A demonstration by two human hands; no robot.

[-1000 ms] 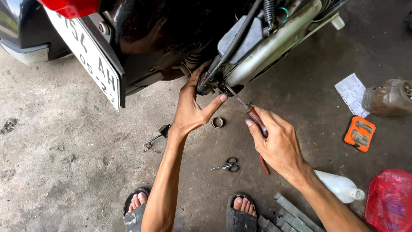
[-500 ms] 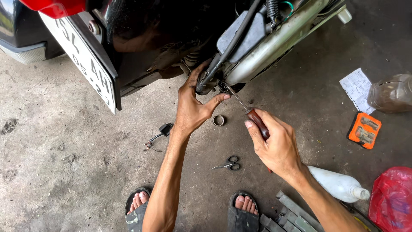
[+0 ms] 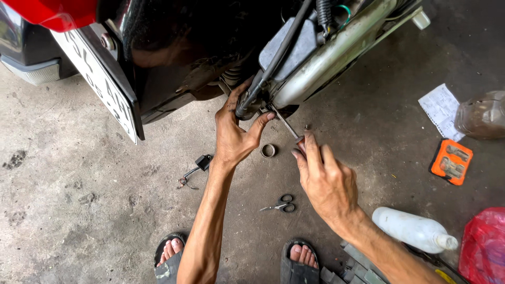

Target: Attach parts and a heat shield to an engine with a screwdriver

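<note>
Left of centre, the left hand (image 3: 235,138) is reaching up under the motorcycle (image 3: 221,47), fingers curled loosely around a black rod (image 3: 263,79) near the exhaust (image 3: 326,60). Right of centre, the right hand (image 3: 326,181) is pinching the handle of a screwdriver (image 3: 286,124), its tip angling up toward the underside. I judge the shaft wants holding in line with the fastener, with the left hand steadying the part. Lying about on the concrete: a small black connector (image 3: 201,162), a metal ring (image 3: 268,151), scissors (image 3: 281,204), a white bottle (image 3: 413,230), an orange case (image 3: 451,162). The dark overhang is hiding the fastener itself.
</note>
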